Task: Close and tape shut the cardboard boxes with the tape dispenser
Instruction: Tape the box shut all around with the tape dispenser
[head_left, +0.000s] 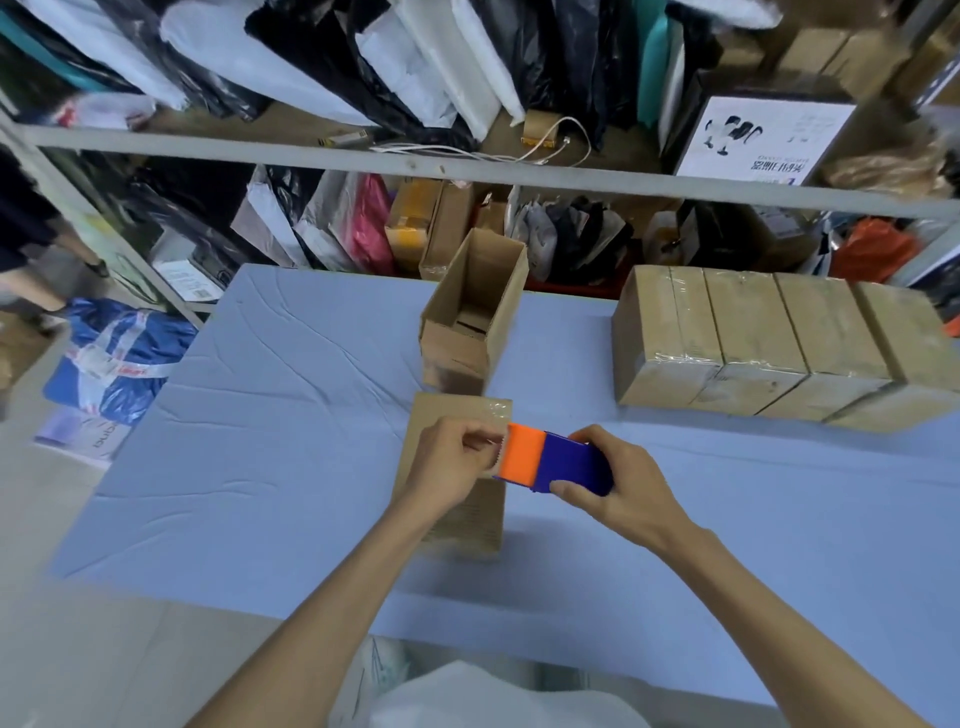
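A closed cardboard box (457, 415) stands on the blue table (270, 441) right in front of me, clear tape shining on its far top edge. My right hand (618, 483) grips a blue and orange tape dispenser (550, 460) just above the box's right side. My left hand (452, 462) pinches the tape end at the dispenser's orange front, over the box top. Behind it stands an open cardboard box (472, 317) with its flaps up.
A row of several taped boxes (769, 343) lies at the right of the table. Metal shelves (363, 161) packed with bags and cartons stand behind the table. A blue bag (119, 358) lies on the floor at left, near another person's legs (31, 270).
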